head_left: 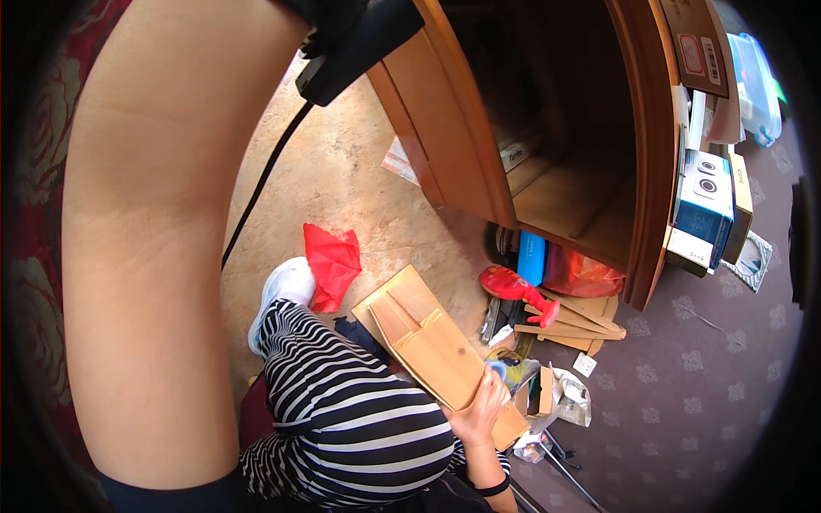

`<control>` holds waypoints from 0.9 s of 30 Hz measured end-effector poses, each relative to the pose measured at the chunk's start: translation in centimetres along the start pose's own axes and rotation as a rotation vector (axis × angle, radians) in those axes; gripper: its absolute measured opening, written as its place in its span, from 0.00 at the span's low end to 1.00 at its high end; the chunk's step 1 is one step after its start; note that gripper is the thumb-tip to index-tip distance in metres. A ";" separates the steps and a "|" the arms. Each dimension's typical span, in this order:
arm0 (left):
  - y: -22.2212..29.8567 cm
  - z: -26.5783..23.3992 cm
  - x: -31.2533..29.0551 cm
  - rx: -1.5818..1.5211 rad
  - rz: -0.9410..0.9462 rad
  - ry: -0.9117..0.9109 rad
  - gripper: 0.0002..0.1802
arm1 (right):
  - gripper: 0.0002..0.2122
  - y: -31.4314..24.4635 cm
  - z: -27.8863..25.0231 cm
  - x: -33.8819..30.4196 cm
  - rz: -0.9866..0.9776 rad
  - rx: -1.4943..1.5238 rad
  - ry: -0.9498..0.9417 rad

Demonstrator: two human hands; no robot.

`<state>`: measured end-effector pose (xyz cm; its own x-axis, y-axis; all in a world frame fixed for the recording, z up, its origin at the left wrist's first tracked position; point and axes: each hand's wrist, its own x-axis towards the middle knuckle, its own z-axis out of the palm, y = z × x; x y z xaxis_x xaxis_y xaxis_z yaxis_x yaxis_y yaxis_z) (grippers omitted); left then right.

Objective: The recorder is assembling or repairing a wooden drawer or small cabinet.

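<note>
My right hand (481, 409), with a dark band at its wrist, grips the lower right edge of a flat brown cardboard box (440, 342). The box lies tilted against my knee in striped trousers (359, 410), and torn strips show across its face. The fingers behind the box are partly hidden. My bare left arm (154, 256) rises large and close along the left side, a black device (359, 51) with a cable at its upper end. The left hand itself is outside the picture.
An open wooden cabinet (445, 111) stands ahead, several boxes, one a blue box (706, 198), stacked beside it. Below lie a red spray bottle (513, 285), cardboard pieces (569, 323) and a clear plastic wrapper (571, 395). A red sheet (332, 261) lies by my white shoe (286, 286).
</note>
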<state>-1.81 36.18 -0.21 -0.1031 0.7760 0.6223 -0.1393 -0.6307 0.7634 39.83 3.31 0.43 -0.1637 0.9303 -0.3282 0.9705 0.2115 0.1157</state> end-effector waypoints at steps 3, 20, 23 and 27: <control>-1.0 0.9 1.0 -0.032 -0.035 0.050 0.29 | 0.45 -0.1 -0.1 0.0 -0.010 -0.008 0.015; -2.0 2.9 3.2 -0.151 -0.261 0.364 0.32 | 0.45 0.0 0.6 -0.3 -0.017 -0.024 0.008; -1.4 2.1 3.0 -0.140 -0.312 0.425 0.32 | 0.45 -0.5 0.7 -0.3 -0.035 -0.005 -0.005; -2.9 3.2 2.8 -0.251 -0.360 0.493 0.32 | 0.45 0.5 0.9 -0.2 0.021 -0.073 0.007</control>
<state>1.44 40.21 -0.14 -0.4379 0.8883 0.1383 -0.4684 -0.3567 0.8083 40.51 2.99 -0.33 -0.1452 0.9367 -0.3186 0.9582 0.2134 0.1907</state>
